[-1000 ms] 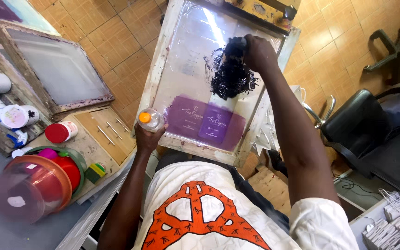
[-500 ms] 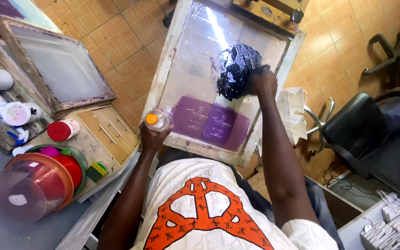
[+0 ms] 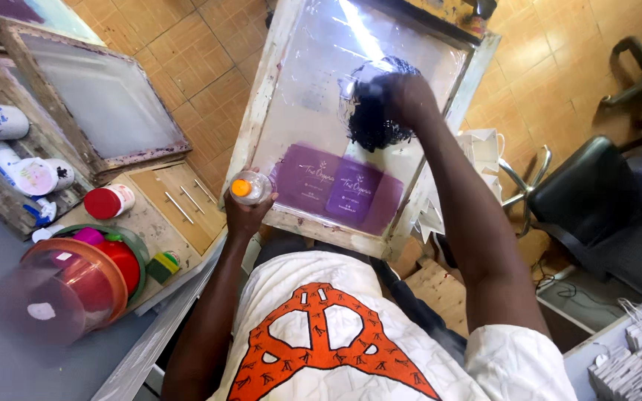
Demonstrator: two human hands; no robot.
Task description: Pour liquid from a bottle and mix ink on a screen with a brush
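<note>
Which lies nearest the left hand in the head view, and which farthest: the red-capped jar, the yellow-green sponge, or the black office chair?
Measured from the left hand, which holds a small orange-capped bottle:
1. Yellow-green sponge: on the worktop, down towards the red tubs.
2. Red-capped jar: on the same worktop, further along it.
3. Black office chair: far across, beyond the printing frame.

Screen-print w/shop: mesh frames [image 3: 102,104], ink tubs [image 3: 61,289], tiled floor [image 3: 195,44].
</note>
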